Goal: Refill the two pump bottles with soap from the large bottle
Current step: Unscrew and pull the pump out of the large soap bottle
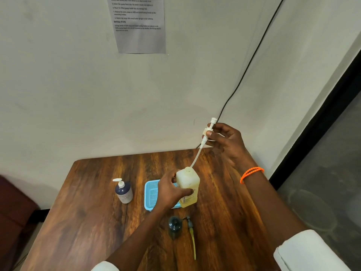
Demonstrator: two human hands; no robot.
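The large translucent bottle [188, 187] of yellow soap stands on the wooden table [97, 222], and my left hand [172, 189] grips its side. My right hand [227, 142] holds its white pump head [208, 132] lifted high, with the dip tube [196, 159] still reaching down into the bottle's open neck. A dark blue-and-white pump bottle [124, 192] stands to the left with its pump on. Near the front stands a small dark bottle [175, 226] with no pump; its dark pump with a yellow tube [192, 237] lies beside it.
A light blue plastic basket [152, 194] sits behind my left hand. A printed sheet [139, 24] hangs on the wall and a black cable [252, 61] runs down to the table's back edge. A dark seat [11, 202] is at left.
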